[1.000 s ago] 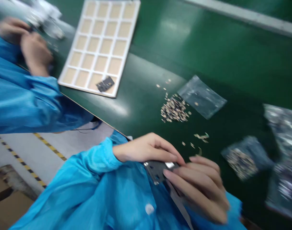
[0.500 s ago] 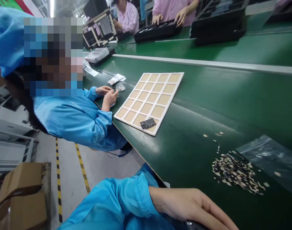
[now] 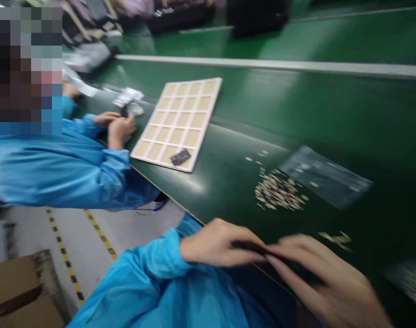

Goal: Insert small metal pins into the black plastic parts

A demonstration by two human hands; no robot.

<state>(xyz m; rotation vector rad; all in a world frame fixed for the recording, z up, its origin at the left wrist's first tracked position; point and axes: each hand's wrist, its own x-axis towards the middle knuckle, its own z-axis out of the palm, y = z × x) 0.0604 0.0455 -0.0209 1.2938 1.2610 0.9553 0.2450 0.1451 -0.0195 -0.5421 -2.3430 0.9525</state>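
Near the table's front edge, my left hand (image 3: pixel 221 243) pinches a thin black plate-like part (image 3: pixel 250 247) between thumb and fingers. My right hand (image 3: pixel 331 278), blurred by motion, meets it from the other side, its fingertips closed on the same part. Just beyond my hands lies a heap of small metallic and beige pieces (image 3: pixel 279 191), with a clear zip bag (image 3: pixel 327 177) behind it. A few loose pieces (image 3: pixel 336 239) rest by my right hand. Further left, another flat black part (image 3: pixel 180 157) sits on the near corner of a white-gridded tray (image 3: pixel 197 120).
A co-worker in a blue sleeve (image 3: pixel 74 173) sits to my left, handling something small beside clear bags (image 3: pixel 129 96). A second bag of pieces (image 3: pixel 413 282) lies at the right edge. Cardboard boxes (image 3: pixel 12 282) stand on the floor; black trays (image 3: pixel 259 18) are across the table.
The view has swung right and down, so the tray and heap appear further left and higher. My right hand has come into view, and both hands now show holding the black part.
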